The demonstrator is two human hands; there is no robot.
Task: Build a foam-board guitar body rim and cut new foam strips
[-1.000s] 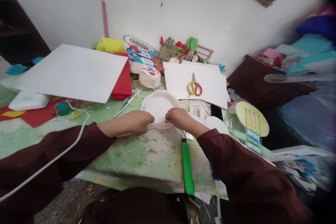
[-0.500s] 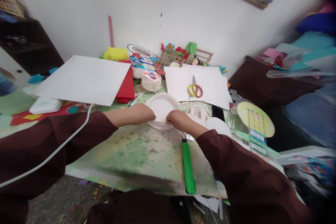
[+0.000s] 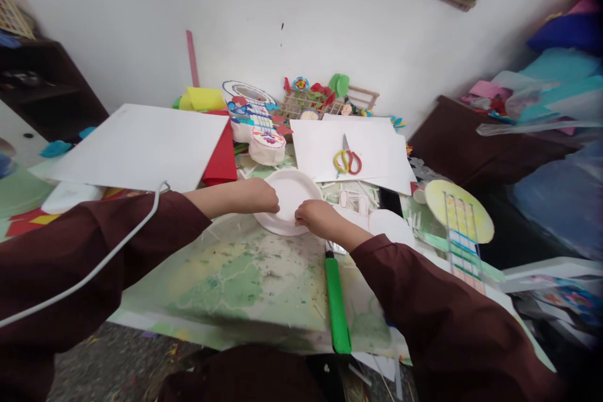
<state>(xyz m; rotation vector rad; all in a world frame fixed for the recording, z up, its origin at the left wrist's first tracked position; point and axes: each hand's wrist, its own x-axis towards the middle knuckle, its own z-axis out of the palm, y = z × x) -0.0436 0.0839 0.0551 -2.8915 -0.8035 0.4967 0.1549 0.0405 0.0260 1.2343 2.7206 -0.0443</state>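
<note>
Both hands on the white round foam dish [image 3: 288, 191] sitting on the green mottled mat [image 3: 245, 276] mid-table: left hand [image 3: 257, 196] pinches its left rim, right hand [image 3: 315, 216] pinches the near-right rim, fingers curled over the edge — grip looks light, though the fingertips are too small to be sure. Green-handled utility knife [image 3: 336, 301] lies on the mat just beside the right wrist, blade end toward the dish. Behind the dish: yellow-and-red scissors [image 3: 347, 160] on a white sheet [image 3: 377, 151], big white board [image 3: 141, 144] to the left over red paper [image 3: 222, 160], white cable [image 3: 94, 270] across the left sleeve.
</note>
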